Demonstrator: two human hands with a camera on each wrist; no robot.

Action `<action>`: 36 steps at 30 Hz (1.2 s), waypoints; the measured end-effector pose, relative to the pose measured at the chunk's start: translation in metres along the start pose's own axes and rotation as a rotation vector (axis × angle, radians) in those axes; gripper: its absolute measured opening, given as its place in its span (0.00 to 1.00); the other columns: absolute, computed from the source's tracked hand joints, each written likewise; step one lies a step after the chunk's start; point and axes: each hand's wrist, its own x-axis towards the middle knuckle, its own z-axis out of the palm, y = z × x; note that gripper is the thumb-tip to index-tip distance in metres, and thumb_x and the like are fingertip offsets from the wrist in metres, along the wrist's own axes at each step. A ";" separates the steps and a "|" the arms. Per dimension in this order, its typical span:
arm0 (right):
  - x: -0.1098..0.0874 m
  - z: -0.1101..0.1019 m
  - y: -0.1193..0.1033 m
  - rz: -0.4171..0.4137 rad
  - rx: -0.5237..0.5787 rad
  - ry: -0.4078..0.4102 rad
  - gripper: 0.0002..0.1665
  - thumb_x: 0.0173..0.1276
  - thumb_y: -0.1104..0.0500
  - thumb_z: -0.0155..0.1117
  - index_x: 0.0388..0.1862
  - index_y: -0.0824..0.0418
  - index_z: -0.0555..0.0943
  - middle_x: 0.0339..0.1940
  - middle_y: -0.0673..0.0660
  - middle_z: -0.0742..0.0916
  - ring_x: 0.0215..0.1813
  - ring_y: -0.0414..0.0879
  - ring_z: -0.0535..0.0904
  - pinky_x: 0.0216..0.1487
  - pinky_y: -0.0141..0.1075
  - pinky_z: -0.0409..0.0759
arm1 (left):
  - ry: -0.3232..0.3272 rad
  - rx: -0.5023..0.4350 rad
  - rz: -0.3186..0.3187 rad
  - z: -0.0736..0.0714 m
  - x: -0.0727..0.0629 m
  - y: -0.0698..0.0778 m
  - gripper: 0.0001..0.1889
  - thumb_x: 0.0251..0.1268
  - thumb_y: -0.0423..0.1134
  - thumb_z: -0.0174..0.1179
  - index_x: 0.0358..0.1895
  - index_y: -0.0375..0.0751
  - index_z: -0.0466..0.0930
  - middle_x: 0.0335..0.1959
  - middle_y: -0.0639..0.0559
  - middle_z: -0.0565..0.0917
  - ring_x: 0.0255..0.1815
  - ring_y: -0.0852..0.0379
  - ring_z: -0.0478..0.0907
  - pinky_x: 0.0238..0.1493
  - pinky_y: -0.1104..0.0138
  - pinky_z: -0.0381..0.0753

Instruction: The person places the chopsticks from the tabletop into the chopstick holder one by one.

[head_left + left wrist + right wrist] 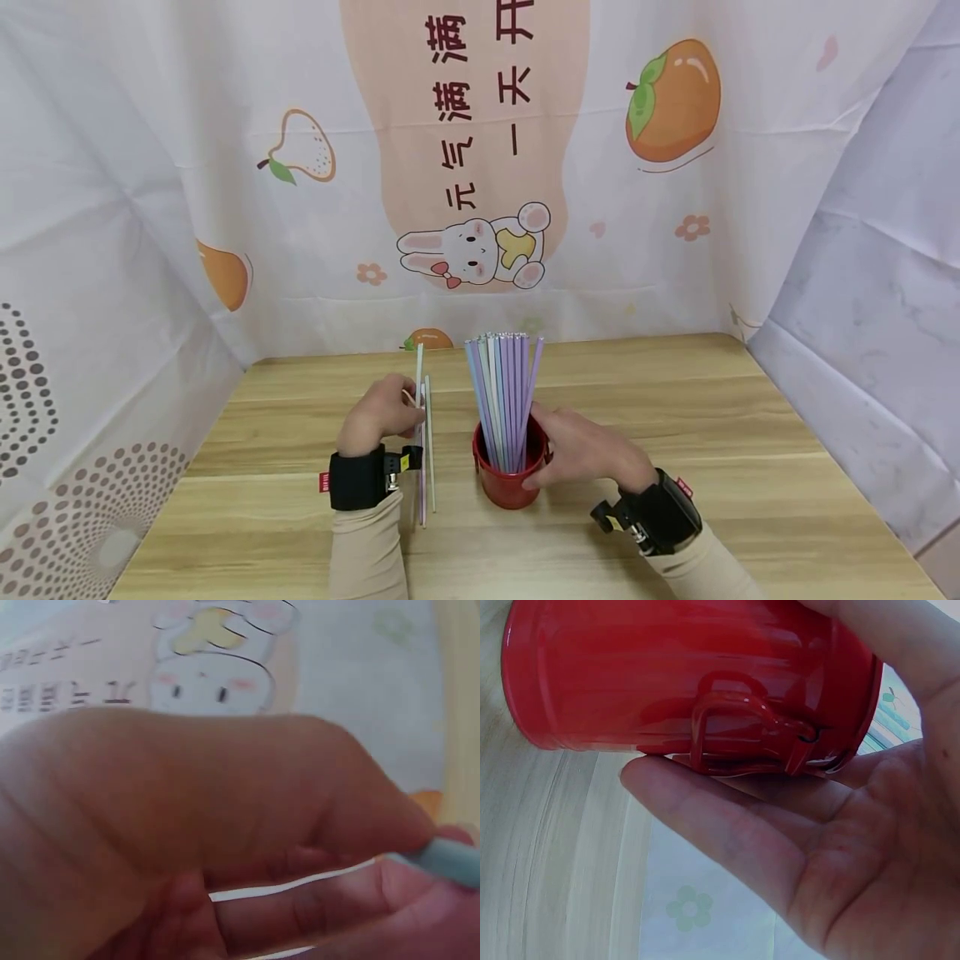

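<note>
A red metal bucket (510, 492) stands on the table, holding a bundle of purple, blue and pale straws (504, 392). My right hand (581, 450) grips its right side, with thumb and fingers around the wall. Near the fingers in the right wrist view is the bucket's small looped handle (699, 731). Left of the bucket, my left hand (384, 408) pinches a pale blue-green straw (446, 862) between thumb and fingers. Beside that hand a few loose straws (431, 467) lie lengthwise; the fingers partly hide them.
The wood-grain table (660, 400) reaches back to a white printed cloth (622, 233) with fruit and a rabbit. More cloth (90, 250) hangs at the left, and a marbled sheet (870, 292) hangs at the right.
</note>
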 end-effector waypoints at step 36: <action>-0.001 0.000 -0.002 0.000 0.024 0.007 0.55 0.51 0.52 0.85 0.74 0.58 0.65 0.56 0.56 0.90 0.55 0.43 0.87 0.56 0.36 0.86 | 0.333 -0.106 0.355 0.012 -0.046 0.077 0.10 0.60 0.28 0.62 0.44 0.38 0.85 0.34 0.46 0.87 0.32 0.58 0.85 0.39 0.66 0.86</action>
